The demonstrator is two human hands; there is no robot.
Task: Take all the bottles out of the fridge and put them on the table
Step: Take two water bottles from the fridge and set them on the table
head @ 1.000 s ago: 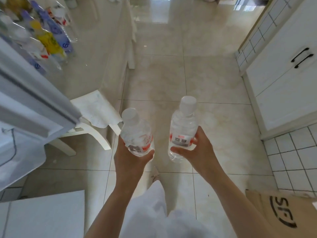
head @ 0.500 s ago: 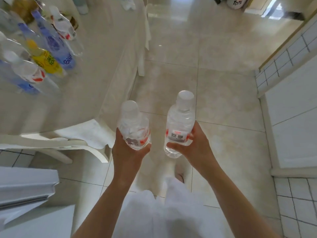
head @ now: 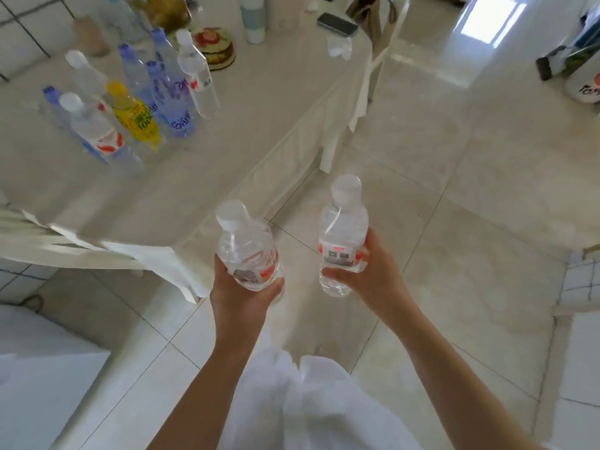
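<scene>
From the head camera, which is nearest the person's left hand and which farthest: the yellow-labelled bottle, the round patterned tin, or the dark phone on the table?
Measured from the left hand:
1. Yellow-labelled bottle, in the bottle cluster on the table's near left.
2. Round patterned tin, farther back, behind the cluster.
3. Dark phone, at the table's far right edge.

1. Left-hand bottle [head: 248,254]: small, clear, white cap, red-and-white label; held above the floor just off the table [head: 259,125] edge, tilted left.
2. Right-hand bottle [head: 342,235]: same kind, nearly upright (label facing the camera).
3. Bottle cluster [head: 139,102]: clear, blue-capped and one yellow, standing on the table.
</scene>
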